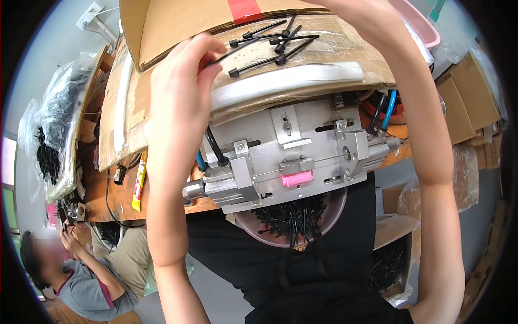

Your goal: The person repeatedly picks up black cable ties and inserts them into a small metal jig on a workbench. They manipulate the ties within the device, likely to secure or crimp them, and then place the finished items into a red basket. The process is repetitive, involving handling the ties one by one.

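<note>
My left hand (pixel 186 67) is closed, thumb and fingers pinching one end of a thin black plastic rod (pixel 237 51) over a cardboard sheet (pixel 329 32). Several similar black rods with knobbed ends (pixel 299 49) lie loosely crossed just right of it. My right arm reaches up past the far side, and the right hand (pixel 350 6) is cut off by the top edge, so its fingers barely show. Below the cardboard sits a metal fixture (pixel 318 156) with a cylinder at each side and a pink block (pixel 297 178) at its front middle.
A pink basin (pixel 341 218) full of black rods stands under the fixture by my lap. An open cardboard box (pixel 178 24) is at the back. Blue and black hoses (pixel 389 108) rise from the fixture. At far left a person (pixel 89 283) works with small parts.
</note>
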### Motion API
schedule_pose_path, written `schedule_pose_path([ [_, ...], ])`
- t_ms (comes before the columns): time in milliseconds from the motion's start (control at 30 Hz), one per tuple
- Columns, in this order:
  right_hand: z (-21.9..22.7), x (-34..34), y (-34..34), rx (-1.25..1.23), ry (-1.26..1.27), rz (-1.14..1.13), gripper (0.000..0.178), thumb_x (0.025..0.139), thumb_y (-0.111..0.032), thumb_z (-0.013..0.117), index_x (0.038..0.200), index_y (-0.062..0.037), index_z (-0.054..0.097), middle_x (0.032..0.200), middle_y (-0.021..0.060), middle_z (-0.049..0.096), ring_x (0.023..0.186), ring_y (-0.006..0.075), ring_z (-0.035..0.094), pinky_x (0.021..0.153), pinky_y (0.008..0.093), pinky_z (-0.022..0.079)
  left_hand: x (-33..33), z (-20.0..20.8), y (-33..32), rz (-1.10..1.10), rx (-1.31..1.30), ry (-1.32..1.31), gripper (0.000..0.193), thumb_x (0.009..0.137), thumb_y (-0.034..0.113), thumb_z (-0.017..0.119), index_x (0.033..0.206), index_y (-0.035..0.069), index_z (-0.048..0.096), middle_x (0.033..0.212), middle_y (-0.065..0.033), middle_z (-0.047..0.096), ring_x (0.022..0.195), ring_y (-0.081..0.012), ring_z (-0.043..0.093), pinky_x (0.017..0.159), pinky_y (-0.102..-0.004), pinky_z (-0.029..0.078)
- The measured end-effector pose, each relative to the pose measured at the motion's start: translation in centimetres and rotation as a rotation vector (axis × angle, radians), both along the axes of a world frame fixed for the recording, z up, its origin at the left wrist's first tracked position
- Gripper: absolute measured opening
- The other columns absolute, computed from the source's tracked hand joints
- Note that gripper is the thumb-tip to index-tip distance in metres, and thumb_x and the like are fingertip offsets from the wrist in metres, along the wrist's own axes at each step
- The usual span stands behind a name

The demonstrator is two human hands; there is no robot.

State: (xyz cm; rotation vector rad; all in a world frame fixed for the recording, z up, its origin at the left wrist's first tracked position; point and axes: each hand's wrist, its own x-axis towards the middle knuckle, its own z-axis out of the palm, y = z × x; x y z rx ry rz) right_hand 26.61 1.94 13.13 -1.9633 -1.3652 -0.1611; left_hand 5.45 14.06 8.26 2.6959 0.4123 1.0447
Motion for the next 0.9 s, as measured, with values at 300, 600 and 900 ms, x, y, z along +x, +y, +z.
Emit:
schedule_pose_path([
  [300, -6.7, -7.2, -8.8, 0.244, 1.139, 0.431, 0.017, 0.093, -0.014, 0.061, 0.094, 0.0034, 0.059, 0.086, 0.0185, 0.069, 0.075, 0.0216, 0.07, 0.065, 0.0322, 0.061, -4.9, -5.3, -11.3, -0.215, 0.018, -0.073, 0.058, 0.068, -0.002, 0.074, 0.123, -0.006, 0.058, 0.092, -0.008, 0.062, 0.082, -0.021, 0.058, 0.071, -0.0327, 0.048],
  [600, -6.1, -9.5, -10.4, 0.144, 1.2, 0.361, 0.013, 0.091, -0.006, 0.062, 0.09, 0.0064, 0.059, 0.083, 0.0211, 0.069, 0.076, 0.0238, 0.07, 0.065, 0.0311, 0.062, -5.7, -6.9, -13.4, -0.225, 0.141, -0.058, 0.048, 0.073, 0.006, 0.075, 0.119, -0.003, 0.063, 0.092, -0.0052, 0.055, 0.077, -0.0179, 0.054, 0.068, -0.0306, 0.047],
  [900, -5.2, -8.3, -11.2, -0.294, 1.288, 0.629, 0.009, 0.077, 0.007, 0.07, 0.084, 0.011, 0.065, 0.082, 0.0209, 0.07, 0.067, 0.0188, 0.07, 0.062, 0.0254, 0.058, -9.0, -5.8, -14.0, -0.573, -0.68, 0.017, 0.065, 0.06, 0.028, 0.08, 0.114, -0.005, 0.065, 0.078, -0.0045, 0.057, 0.068, -0.0156, 0.052, 0.06, -0.0294, 0.045],
])
